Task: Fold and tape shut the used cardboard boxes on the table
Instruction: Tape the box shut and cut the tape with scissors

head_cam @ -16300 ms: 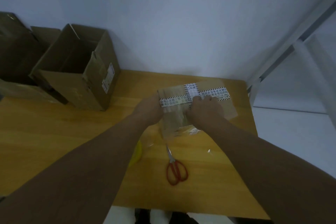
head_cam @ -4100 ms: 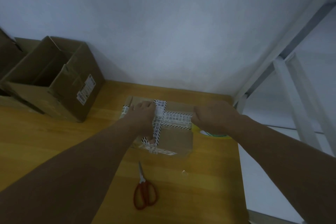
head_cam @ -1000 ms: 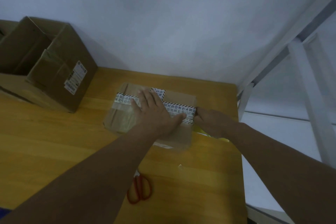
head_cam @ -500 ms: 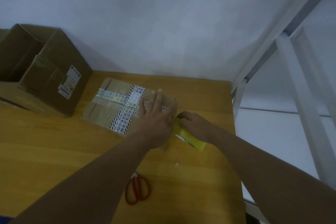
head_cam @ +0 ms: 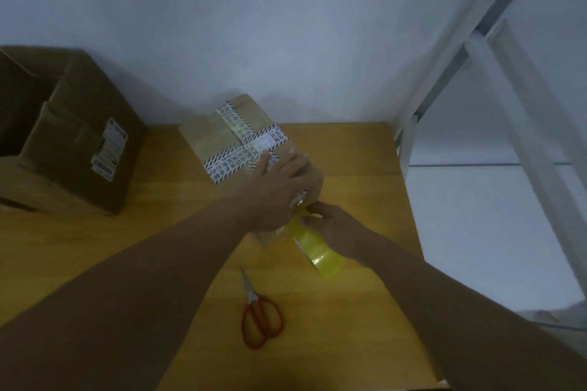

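Two bare forearms reached in from the bottom edge across a wooden surface [head_cam: 95, 251], the left on a diagonal from the lower left, the right from the lower right. Between them, nearest the viewer, red-handled scissors [head_cam: 261, 317] lay flat on the wood, blades together and pointing away, touching neither arm.

Just beyond, the right hand [head_cam: 332, 225] had its grip curled round a yellow tape roll [head_cam: 320, 252], which jutted out below the hand toward the viewer, tilted on edge. Its fingertips met at the near end of the cardboard box [head_cam: 219, 140], where a shiny bit of clear tape showed; whether that tape was stuck down could not be told.

The left hand [head_cam: 281, 189] lay palm down on the box's near end, its grip spread, with fingers straight and pressed flat on the cardboard. The fingertips reached a cross of white printed tape [head_cam: 227, 163] with black-striped edges.

The box, closed, lay at a slant toward the far edge of the surface, its far corner showing against the white wall [head_cam: 286, 25]. At far left a larger open box [head_cam: 79, 149] with a white label on its side stood well apart. A white metal frame [head_cam: 495, 79] rose at right.
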